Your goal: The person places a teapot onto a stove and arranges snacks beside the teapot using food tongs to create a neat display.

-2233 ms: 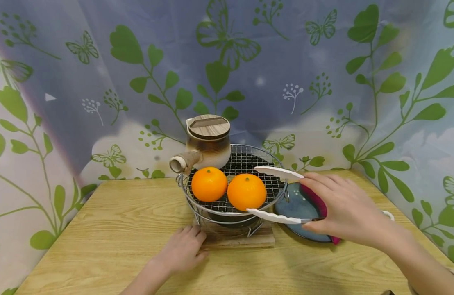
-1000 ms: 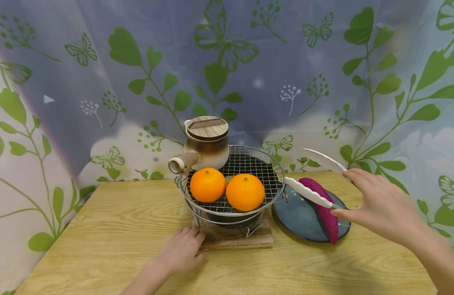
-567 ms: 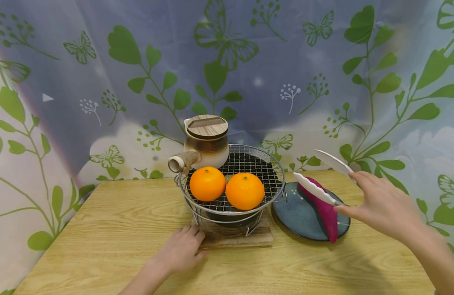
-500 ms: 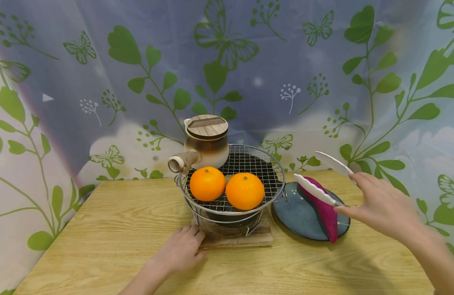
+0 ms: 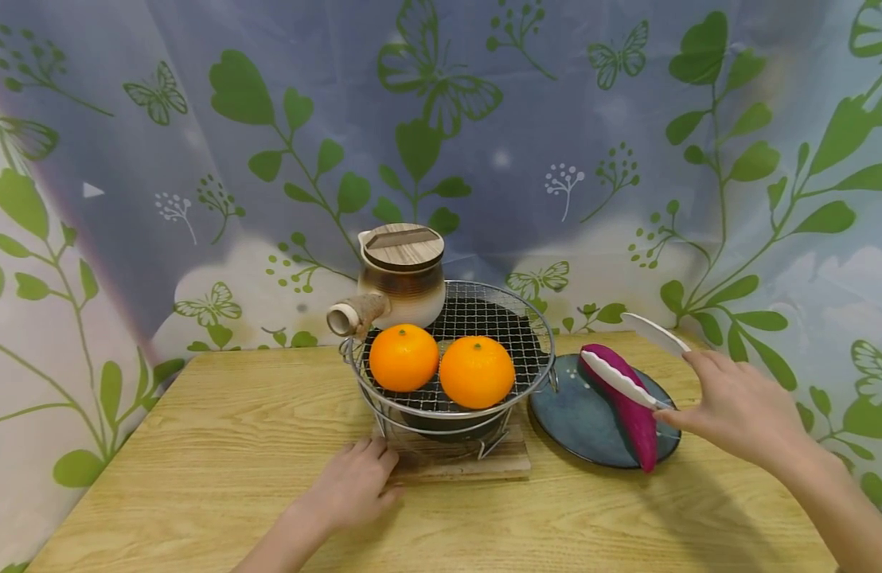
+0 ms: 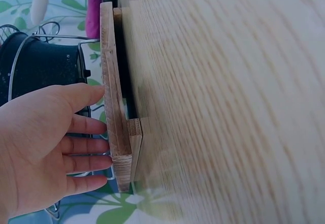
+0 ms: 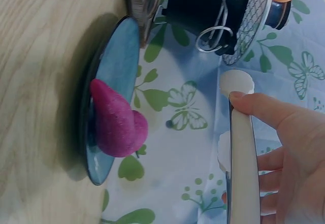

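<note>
My right hand holds white-tipped tongs with their arms spread, above a blue plate at the right. On this plate lies a long magenta sweet potato; in the head view the near tong arm overlaps it. The right wrist view shows a gap between the tongs and the sweet potato. My left hand touches the front left of a wooden board under the grill. In the left wrist view its fingers are extended against the board's edge.
Two oranges sit at the front of a round wire grill rack. Behind them stands a brown and cream pot with a wooden lid, its side handle pointing left. A dark brazier is below the rack. A patterned curtain backs the table.
My right hand has taken the tongs from around the right-hand orange over to the plate, then lowered them toward the sweet potato. The oranges and my left hand have stayed put.
</note>
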Motion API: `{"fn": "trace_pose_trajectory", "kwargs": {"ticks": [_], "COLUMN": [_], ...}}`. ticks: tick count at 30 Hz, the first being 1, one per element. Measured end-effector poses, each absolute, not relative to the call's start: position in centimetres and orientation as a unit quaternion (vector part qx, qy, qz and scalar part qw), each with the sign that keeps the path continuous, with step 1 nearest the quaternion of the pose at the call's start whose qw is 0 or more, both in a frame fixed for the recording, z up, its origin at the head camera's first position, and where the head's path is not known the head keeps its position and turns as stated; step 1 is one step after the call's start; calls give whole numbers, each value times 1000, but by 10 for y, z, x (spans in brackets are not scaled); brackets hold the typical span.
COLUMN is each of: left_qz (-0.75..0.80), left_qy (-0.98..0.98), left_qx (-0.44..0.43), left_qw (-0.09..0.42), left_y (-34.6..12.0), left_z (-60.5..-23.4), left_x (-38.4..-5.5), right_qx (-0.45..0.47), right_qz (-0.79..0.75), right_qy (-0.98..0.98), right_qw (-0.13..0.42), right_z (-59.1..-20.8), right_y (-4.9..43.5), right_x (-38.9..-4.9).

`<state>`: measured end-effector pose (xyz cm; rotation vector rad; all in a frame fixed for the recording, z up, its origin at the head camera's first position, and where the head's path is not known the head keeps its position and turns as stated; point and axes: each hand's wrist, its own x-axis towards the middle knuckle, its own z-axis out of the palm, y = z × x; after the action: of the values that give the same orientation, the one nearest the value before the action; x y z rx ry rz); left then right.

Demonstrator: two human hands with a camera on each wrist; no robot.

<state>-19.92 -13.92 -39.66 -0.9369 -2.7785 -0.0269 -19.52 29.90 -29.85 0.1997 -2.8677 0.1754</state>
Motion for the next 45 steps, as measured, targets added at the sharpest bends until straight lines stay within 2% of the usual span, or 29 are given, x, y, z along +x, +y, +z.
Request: {"fn": "trace_pose_trajectory", "kwargs": {"ticks": [21, 36, 45], "left_qz": [-13, -13, -23], "left_qy": [-943, -943, -944], "left_qx": [-316, -315, -313], "left_qw": [102, 109, 106], "left_y": [-140, -139, -139], "left_z": [-396, -395, -397], "left_x": [-198, -198, -198], "right_qx": [46, 55, 51], "right_qz": [36, 25, 36], "right_qy": [-997, -997, -998], "right_qw": [41, 49, 25], "right_z": [-329, -339, -346], "right_y": [318, 318, 315], "right_x": [-219, -218, -206]}}
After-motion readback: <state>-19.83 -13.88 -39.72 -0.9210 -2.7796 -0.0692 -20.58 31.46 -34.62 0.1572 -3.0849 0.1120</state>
